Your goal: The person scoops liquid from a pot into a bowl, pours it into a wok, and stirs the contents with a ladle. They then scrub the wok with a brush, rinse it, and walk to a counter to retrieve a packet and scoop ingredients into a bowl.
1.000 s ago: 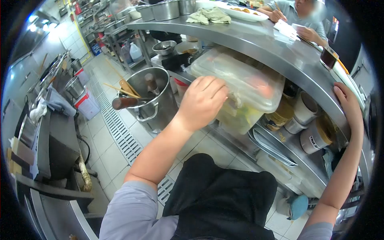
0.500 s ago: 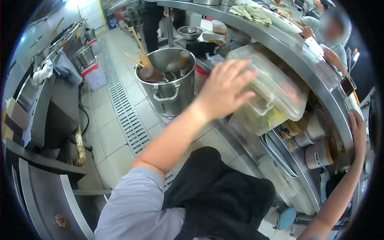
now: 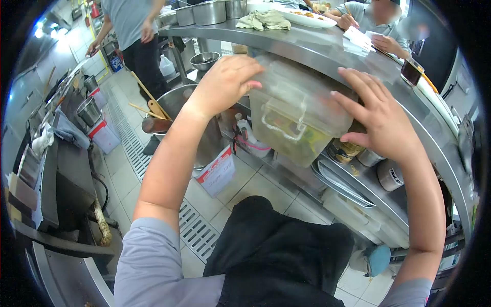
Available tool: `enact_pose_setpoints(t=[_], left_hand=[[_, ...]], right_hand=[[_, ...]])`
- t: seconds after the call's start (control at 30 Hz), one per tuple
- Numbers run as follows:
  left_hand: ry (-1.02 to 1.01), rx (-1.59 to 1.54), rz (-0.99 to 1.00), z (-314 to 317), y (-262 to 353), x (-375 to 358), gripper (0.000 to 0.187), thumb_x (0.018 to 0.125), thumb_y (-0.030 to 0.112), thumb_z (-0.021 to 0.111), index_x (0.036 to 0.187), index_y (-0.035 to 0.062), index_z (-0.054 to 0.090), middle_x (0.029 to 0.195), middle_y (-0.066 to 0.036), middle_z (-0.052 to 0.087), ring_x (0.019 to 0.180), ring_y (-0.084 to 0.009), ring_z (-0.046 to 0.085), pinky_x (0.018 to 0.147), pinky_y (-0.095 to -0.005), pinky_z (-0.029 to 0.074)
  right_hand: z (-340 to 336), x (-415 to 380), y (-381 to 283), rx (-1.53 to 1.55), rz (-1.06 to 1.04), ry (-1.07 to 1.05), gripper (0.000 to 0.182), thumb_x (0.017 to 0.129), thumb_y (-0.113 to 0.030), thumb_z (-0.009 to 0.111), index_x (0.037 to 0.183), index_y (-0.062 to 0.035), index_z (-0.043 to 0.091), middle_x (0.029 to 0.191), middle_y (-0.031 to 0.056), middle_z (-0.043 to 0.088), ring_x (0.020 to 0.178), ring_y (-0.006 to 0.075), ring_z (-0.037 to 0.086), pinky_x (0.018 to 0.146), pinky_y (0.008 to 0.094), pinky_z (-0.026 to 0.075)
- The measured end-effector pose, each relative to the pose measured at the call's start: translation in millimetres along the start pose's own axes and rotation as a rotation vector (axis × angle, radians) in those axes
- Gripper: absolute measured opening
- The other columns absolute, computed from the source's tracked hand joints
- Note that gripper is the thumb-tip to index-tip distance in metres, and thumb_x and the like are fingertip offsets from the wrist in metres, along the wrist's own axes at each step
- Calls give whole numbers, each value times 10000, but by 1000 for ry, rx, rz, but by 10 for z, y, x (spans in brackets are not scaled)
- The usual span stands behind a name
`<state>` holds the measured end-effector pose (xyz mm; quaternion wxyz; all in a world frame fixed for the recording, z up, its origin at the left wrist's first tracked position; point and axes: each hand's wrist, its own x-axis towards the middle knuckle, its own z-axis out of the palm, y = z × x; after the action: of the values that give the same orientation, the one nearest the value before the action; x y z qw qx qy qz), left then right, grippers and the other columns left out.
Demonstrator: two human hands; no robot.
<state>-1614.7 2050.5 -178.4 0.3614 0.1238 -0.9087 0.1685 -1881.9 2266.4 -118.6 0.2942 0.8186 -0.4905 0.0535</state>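
Observation:
A clear plastic bin [image 3: 286, 135] with a wire handle sits on the shelf under the steel counter, with yellow-green contents showing through its wall. Its cloudy lid [image 3: 299, 84] is blurred on top. At the lid's left corner is my left hand [image 3: 227, 82], fingertips right at the edge and thumb held apart. My right hand [image 3: 381, 115] hovers by the bin's right side, fingers spread wide and nothing in the palm. The far side of the bin is hidden beneath the counter.
The steel counter [image 3: 327, 51] curves above, carrying a cloth [image 3: 263, 20], pots and a plate of food. A large stockpot [image 3: 209, 135] with utensils stands left. One person [image 3: 130, 30] stands beyond; another [image 3: 373, 23] is across the counter. Tubs [image 3: 390, 175] line the shelf.
My right hand has left the counter edge and come to the bin's right side. My left hand has moved to the lid's left corner. The view has shifted, showing another person.

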Motion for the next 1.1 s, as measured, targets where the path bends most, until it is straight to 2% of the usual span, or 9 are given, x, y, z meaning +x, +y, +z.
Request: enact_pose_setpoints(t=[0.07, 0.27, 0.37, 0.43, 0.53, 0.57, 0.7, 0.8, 1.1], left_hand=[[200, -11, 9, 9, -9, 128, 314, 817, 240, 678, 1083, 79, 636, 1084, -89, 642, 1059, -285, 579, 917, -392, 437], [238, -21, 42, 108, -19, 226, 323, 808, 246, 688, 1057, 51, 626, 1048, -111, 646, 1034, -288, 589, 896, -395, 450], [247, -46, 47, 185, -44, 224, 335, 808, 261, 695, 1057, 49, 625, 1039, -110, 644, 1021, -295, 591, 881, -384, 463], [318, -67, 4, 218, -71, 221, 368, 800, 286, 711, 1065, 46, 623, 1019, -113, 641, 998, -289, 602, 856, -370, 478], [386, -164, -209, 223, -24, 150, 404, 786, 314, 733, 1065, 44, 621, 1001, -112, 636, 974, -272, 614, 843, -352, 487], [472, -196, -296, 222, 62, 111, 320, 808, 285, 730, 982, 32, 641, 943, -111, 639, 899, -259, 627, 803, -343, 491], [388, -311, -391, 310, 255, -90, 238, 864, 242, 672, 825, 8, 648, 833, -131, 642, 768, -291, 616, 701, -344, 483], [306, -212, -321, 474, 398, -87, 379, 863, 383, 641, 896, 7, 668, 889, -158, 658, 863, -333, 609, 794, -408, 462], [187, -175, -337, 407, 659, -74, 383, 850, 369, 639, 988, 12, 617, 970, -130, 611, 941, -311, 575, 859, -385, 405]], right_hand=[[49, 75, -62, -111, -17, 71, 744, 646, -353, 780, 1293, -98, 517, 1452, 145, 364, 1319, 336, 374, 1085, 437, 342], [123, 193, 107, -110, 143, 140, 560, 737, -242, 736, 1230, -62, 543, 1376, 164, 432, 1203, 339, 480, 996, 423, 420], [160, 167, 161, -85, 160, 30, 419, 748, -275, 728, 1068, -38, 597, 1338, 169, 477, 1171, 339, 508, 959, 420, 449], [204, 168, 183, -159, 98, 88, 326, 774, -289, 707, 887, -8, 588, 1304, 185, 508, 1127, 339, 543, 917, 426, 476], [271, 167, 208, -234, 44, 130, 318, 795, -281, 693, 798, 5, 555, 1306, 199, 507, 1091, 346, 565, 889, 431, 488], [273, 171, 207, -233, 43, 124, 318, 795, -281, 693, 798, 5, 555, 1306, 199, 507, 1091, 346, 565, 889, 431, 488], [275, 160, 217, -232, 41, 125, 323, 803, -283, 686, 798, 13, 557, 1311, 201, 507, 1083, 347, 569, 879, 426, 491], [276, 168, 211, -234, 30, 123, 327, 799, -286, 689, 802, 14, 559, 1310, 204, 507, 1087, 349, 567, 880, 425, 490], [251, 163, 235, -192, 34, 101, 329, 791, -294, 686, 816, 19, 584, 1315, 212, 497, 1104, 363, 554, 903, 430, 475]])
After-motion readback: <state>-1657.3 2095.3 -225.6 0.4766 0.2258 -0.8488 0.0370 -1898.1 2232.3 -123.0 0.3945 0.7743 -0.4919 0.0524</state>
